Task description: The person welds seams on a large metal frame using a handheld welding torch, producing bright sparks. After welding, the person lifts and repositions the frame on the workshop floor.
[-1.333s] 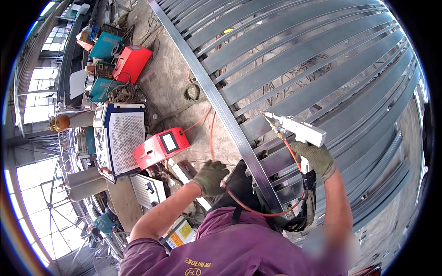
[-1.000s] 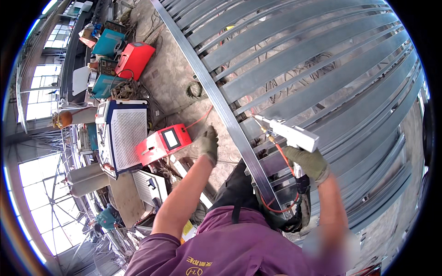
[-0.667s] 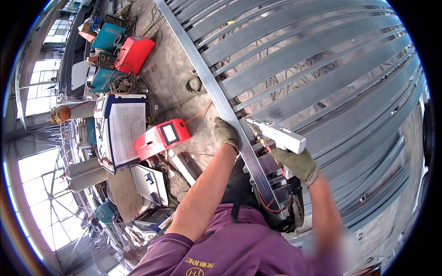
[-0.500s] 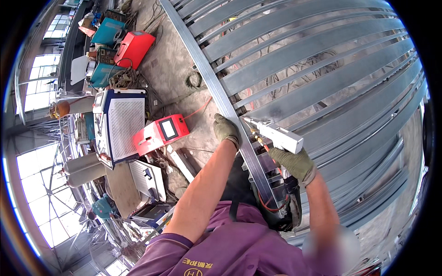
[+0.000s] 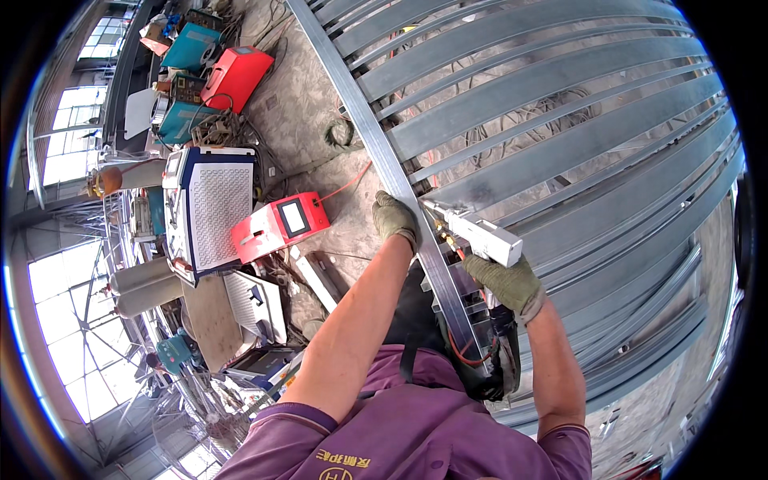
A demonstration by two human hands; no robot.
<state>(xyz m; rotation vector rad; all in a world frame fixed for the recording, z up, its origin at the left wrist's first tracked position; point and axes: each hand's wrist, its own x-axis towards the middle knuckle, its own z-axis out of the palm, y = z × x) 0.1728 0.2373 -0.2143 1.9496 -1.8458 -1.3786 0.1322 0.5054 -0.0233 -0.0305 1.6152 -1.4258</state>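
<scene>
My left hand (image 5: 394, 218), in a green-grey work glove, is closed against the outer edge of a long metal rail (image 5: 360, 114). In my right hand (image 5: 510, 283), gloved alike, is a white and silver welding gun (image 5: 484, 234) with hoses and brass fittings under its nozzle. Its tip points left and sits close to the joint where a wide metal slat (image 5: 512, 172) meets the rail. A smudge of haze or dark marking shows on the slat near that tip. My right fingers are partly hidden behind the gun.
Many parallel slats reach off to the right. Left of the rail stand a red machine with a screen (image 5: 282, 226), a white and blue cabinet (image 5: 222, 212), another red machine (image 5: 238, 78) and teal machines (image 5: 192, 50). Cables (image 5: 552, 112) lie on the floor beneath the slats.
The gun and my right hand have shifted slightly left and up, and my right forearm has swung a little. The left hand keeps its hold on the rail. The view has moved slightly.
</scene>
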